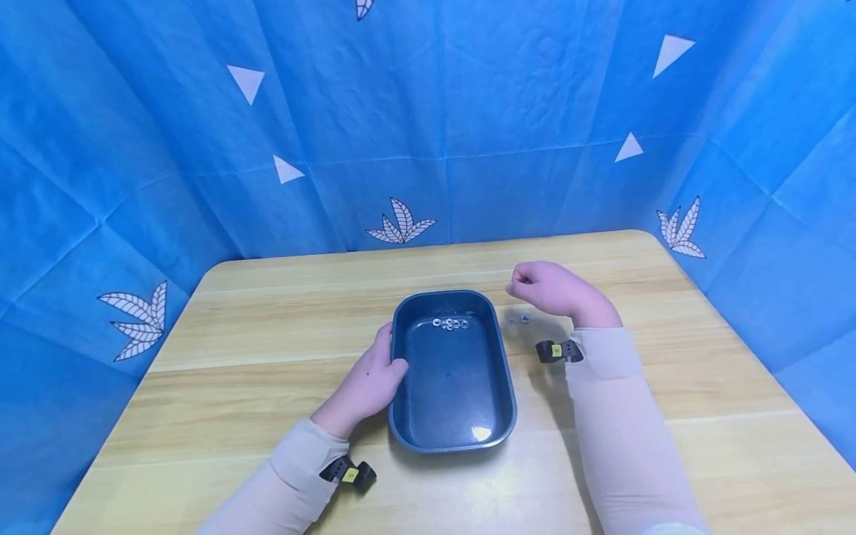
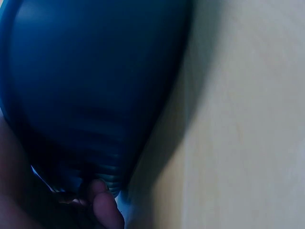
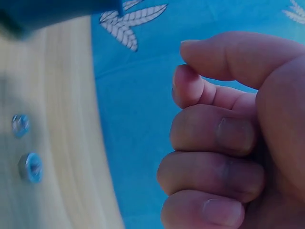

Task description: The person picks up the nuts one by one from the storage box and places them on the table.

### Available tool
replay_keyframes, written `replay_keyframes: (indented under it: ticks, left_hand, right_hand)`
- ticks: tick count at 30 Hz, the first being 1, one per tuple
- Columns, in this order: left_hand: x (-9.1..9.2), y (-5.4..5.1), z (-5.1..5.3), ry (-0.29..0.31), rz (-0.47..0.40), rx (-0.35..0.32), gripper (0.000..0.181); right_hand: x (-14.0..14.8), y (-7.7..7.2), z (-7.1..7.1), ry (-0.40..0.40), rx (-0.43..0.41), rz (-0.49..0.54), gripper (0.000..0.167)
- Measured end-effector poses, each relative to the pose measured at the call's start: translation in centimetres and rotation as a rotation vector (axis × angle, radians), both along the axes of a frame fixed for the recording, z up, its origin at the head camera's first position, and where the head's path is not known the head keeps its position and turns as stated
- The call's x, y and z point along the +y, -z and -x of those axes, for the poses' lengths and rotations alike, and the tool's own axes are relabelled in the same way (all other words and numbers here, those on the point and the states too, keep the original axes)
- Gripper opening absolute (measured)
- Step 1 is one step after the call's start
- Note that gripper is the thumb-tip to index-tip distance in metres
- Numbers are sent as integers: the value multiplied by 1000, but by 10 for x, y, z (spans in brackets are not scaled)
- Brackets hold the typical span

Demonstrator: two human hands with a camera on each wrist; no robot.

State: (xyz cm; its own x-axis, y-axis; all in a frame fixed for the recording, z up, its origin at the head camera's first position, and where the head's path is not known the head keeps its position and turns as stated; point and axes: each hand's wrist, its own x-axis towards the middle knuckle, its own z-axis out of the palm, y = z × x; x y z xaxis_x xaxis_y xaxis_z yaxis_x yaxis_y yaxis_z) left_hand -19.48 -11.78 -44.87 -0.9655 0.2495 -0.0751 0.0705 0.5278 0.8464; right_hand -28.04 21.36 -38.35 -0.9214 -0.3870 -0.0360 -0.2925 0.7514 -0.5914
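Note:
A dark blue rectangular tray (image 1: 451, 386) is on the wooden table. My left hand (image 1: 366, 384) grips its left side, thumb over the rim. In the left wrist view, fingers (image 2: 106, 208) lie against the outer wall of the tray (image 2: 95, 71). Several small shiny metal rings (image 1: 450, 324) lie together in the far part of the tray. My right hand (image 1: 551, 288) hovers above the table to the right of the tray, fingers curled. The right wrist view shows nothing between thumb and index finger. Two more small rings (image 3: 31, 167) lie on the table below that hand.
The pale wooden table (image 1: 267, 312) extends around the tray. Blue curtains (image 1: 468, 111) with white triangles and leaf prints hang along the table's back and sides. Each wrist has a black strap (image 1: 558, 351) with a small camera.

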Motion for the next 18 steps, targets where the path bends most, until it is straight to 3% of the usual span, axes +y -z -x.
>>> replay_keyframes:
  ticks: [9,18]
  left_hand:
    - [0,-1,2,4,18,7,67]
    - [1,-1,1,0,23,-7,68]
  right_hand:
    - [-16,-21,-11,-39,58,36,25]
    - [-33,-28,-18,-68,116,64,23]
